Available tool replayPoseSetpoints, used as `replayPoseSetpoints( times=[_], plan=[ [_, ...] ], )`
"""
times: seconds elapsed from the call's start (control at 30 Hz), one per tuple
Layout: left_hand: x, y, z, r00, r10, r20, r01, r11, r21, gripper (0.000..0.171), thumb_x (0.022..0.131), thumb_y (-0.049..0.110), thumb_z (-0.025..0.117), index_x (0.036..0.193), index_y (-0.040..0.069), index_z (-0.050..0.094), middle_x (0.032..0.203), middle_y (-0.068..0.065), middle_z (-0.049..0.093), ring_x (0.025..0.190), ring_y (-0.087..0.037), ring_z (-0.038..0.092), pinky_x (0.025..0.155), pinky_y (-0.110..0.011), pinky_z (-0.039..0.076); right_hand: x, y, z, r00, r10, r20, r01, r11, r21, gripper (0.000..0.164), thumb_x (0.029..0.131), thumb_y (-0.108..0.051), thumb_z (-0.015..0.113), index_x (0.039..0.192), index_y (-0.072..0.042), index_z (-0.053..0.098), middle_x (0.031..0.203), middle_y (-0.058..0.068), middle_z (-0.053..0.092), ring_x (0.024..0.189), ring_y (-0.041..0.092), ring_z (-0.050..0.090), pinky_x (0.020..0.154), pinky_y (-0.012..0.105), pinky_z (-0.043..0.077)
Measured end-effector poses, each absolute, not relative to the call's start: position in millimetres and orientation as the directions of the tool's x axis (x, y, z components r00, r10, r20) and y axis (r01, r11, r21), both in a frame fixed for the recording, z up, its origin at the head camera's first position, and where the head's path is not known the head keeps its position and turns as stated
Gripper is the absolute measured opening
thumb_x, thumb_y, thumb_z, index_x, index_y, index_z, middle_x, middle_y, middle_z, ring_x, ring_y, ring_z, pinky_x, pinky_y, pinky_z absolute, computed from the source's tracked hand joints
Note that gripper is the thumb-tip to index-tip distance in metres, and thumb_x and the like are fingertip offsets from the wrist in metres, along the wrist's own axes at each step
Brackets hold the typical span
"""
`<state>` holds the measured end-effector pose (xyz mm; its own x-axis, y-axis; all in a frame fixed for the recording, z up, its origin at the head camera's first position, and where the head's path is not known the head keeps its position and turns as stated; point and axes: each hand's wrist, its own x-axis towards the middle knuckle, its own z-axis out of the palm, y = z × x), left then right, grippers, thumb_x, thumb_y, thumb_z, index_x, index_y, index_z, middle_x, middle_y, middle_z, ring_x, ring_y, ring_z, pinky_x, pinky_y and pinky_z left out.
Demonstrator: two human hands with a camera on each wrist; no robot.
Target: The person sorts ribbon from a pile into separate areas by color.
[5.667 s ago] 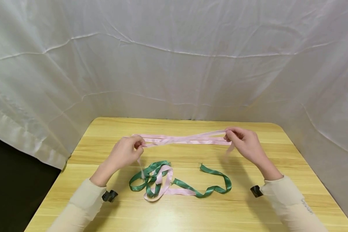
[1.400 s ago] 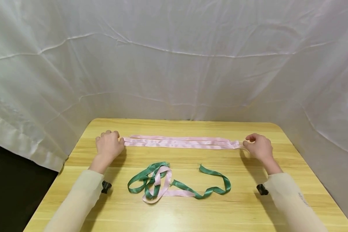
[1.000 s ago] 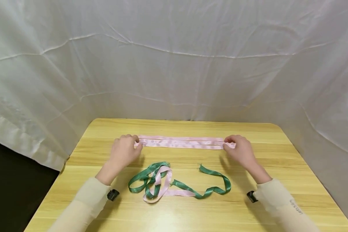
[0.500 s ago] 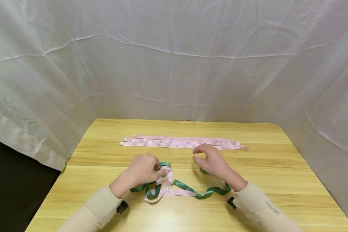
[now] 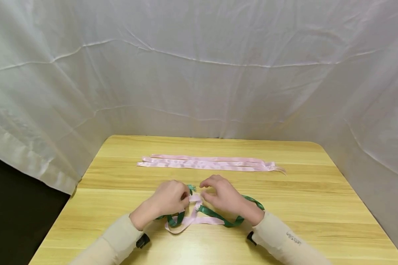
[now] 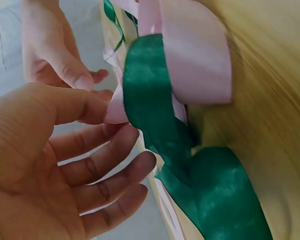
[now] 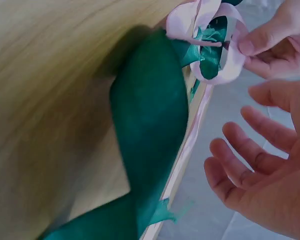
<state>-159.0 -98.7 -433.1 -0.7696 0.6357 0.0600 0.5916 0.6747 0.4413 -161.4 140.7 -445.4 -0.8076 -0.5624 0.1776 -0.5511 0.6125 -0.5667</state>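
My left hand (image 5: 168,198) pinches a pink satin ribbon (image 6: 117,106) between thumb and forefinger, its other fingers loosely spread. The pinched ribbon (image 7: 235,62) loops up from a tangle with a green ribbon (image 6: 147,75), whose folds lie close beside the left fingertips. Just right of it, my right hand (image 5: 223,195) hovers with fingers apart and nothing between them. Beneath that hand runs another green ribbon (image 5: 212,212), twisted, with a frayed end; the hand and forearm hide part of it in the head view.
Several pink ribbons (image 5: 202,162) lie straight, side by side, along the back of the wooden table (image 5: 302,206). Their right ends bunch together with loose threads. Pale fabric curtains (image 5: 219,84) stand behind and on both sides.
Both hands have left the straight pink ribbons at the back and come forward to the tangle. The left now lifts a pink loop slightly; the right has moved left, close to it.
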Motion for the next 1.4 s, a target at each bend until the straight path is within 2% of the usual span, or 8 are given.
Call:
replayPoseSetpoints(
  times=[0.2,0.33,0.43,0.53,0.67,0.9,1.2,1.4],
  plan=[
    [-157,-92,-429,-0.745,0.656,0.119,0.630,0.635,0.446,0.010,0.096,0.009,0.067,0.093,0.011,0.076,0.065,0.009,0.055,0.051,-0.001,0.040,0.048,-0.020,0.032,-158,136,-446,-0.758,-0.640,0.126,-0.595,0.598,-0.537,0.035,0.107,-0.030,0.062,0.136,-0.012,0.069,0.128,0.005,0.069,0.117,0.024,0.065,0.096,0.045,0.056],
    [-157,-91,-428,-0.740,0.648,0.179,0.645,0.610,0.460,0.009,0.095,0.009,0.067,0.093,0.012,0.076,0.069,0.009,0.056,0.055,-0.001,0.040,0.049,-0.019,0.033,-157,135,-447,-0.752,-0.645,0.138,-0.598,0.579,-0.554,0.027,0.109,-0.031,0.060,0.124,-0.014,0.074,0.123,0.001,0.070,0.113,0.021,0.066,0.094,0.042,0.057],
    [-158,-91,-428,-0.735,0.640,0.225,0.660,0.599,0.454,0.009,0.094,0.008,0.066,0.090,0.012,0.073,0.068,0.008,0.053,0.056,-0.001,0.038,0.050,-0.019,0.032,-158,136,-447,-0.759,-0.632,0.155,-0.581,0.551,-0.599,0.018,0.108,-0.028,0.060,0.109,-0.015,0.074,0.112,-0.003,0.071,0.099,0.011,0.062,0.086,0.035,0.055],
    [-159,-92,-428,-0.734,0.627,0.262,0.667,0.592,0.453,0.009,0.094,0.007,0.065,0.091,0.011,0.072,0.069,0.007,0.053,0.055,-0.001,0.036,0.050,-0.018,0.031,-160,138,-445,-0.778,-0.613,0.134,-0.519,0.508,-0.688,0.020,0.108,-0.030,0.061,0.102,-0.015,0.072,0.089,-0.005,0.066,0.064,0.002,0.048,0.062,0.024,0.048],
    [-161,-95,-426,-0.744,0.601,0.292,0.660,0.592,0.462,0.008,0.094,0.007,0.064,0.096,0.009,0.071,0.068,0.006,0.053,0.052,0.001,0.032,0.049,-0.017,0.028,-161,143,-438,-0.815,-0.571,0.102,-0.423,0.466,-0.777,0.023,0.107,-0.033,0.063,0.099,-0.013,0.072,0.074,-0.005,0.058,0.047,0.003,0.031,0.049,0.020,0.036],
    [-164,-101,-419,-0.773,0.559,0.299,0.626,0.600,0.498,0.006,0.094,0.007,0.064,0.097,0.009,0.069,0.065,0.007,0.055,0.047,0.003,0.032,0.045,-0.016,0.026,-165,155,-424,-0.865,-0.489,0.114,-0.359,0.442,-0.822,0.020,0.105,-0.030,0.067,0.097,-0.012,0.073,0.098,0.000,0.070,0.080,0.020,0.058,0.068,0.026,0.050],
    [-169,-112,-409,-0.797,0.498,0.342,0.604,0.644,0.470,0.014,0.091,0.003,0.064,0.098,0.007,0.076,0.083,0.000,0.071,0.056,-0.001,0.040,0.051,-0.018,0.036,-172,179,-408,-0.887,-0.453,0.086,-0.277,0.374,-0.885,0.015,0.104,-0.023,0.068,0.098,-0.010,0.073,0.100,0.006,0.069,0.070,0.011,0.054,0.064,0.024,0.045],
    [-172,-123,-402,-0.807,0.458,0.372,0.589,0.659,0.468,0.015,0.094,0.004,0.065,0.098,0.007,0.079,0.084,0.000,0.072,0.056,-0.002,0.041,0.050,-0.020,0.033,-175,195,-396,-0.890,-0.444,0.098,-0.268,0.339,-0.902,0.019,0.104,-0.021,0.068,0.097,-0.004,0.073,0.103,0.010,0.071,0.081,0.015,0.060,0.070,0.028,0.045]
  ],
)
